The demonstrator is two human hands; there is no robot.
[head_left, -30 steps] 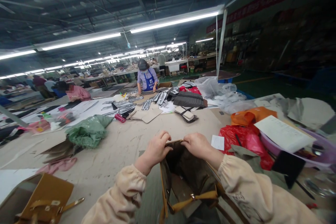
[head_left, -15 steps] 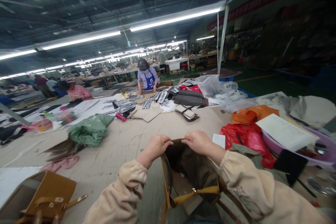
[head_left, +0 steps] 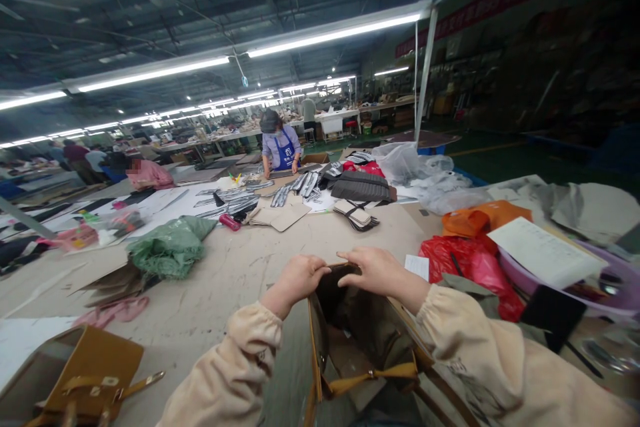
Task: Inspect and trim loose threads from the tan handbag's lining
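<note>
A handbag [head_left: 360,340] with a dark olive lining and mustard-brown edges stands in front of me, its mouth facing up. My left hand [head_left: 300,280] pinches the far rim at its left corner, thumb and fingers pressed together. At the same rim's right side is my right hand [head_left: 375,273], thumb and fingers apart, with the thumb over the bag's opening. Across the near side of the mouth runs a mustard strap [head_left: 373,373] with a small metal fitting. Brown handles hang at the lower right of the bag.
Another brown bag [head_left: 90,373] lies at lower left. A green sack [head_left: 173,247], stacked beige pieces [head_left: 277,215] and dark grey pieces [head_left: 363,187] are on the table. Red plastic bags [head_left: 455,260] and a purple basin [head_left: 620,287] are at right. A co-worker [head_left: 281,143] works opposite.
My right hand's thumb and fingers have parted from their pinch on the rim, and the thumb has dropped toward the opening. My left hand stays on the rim.
</note>
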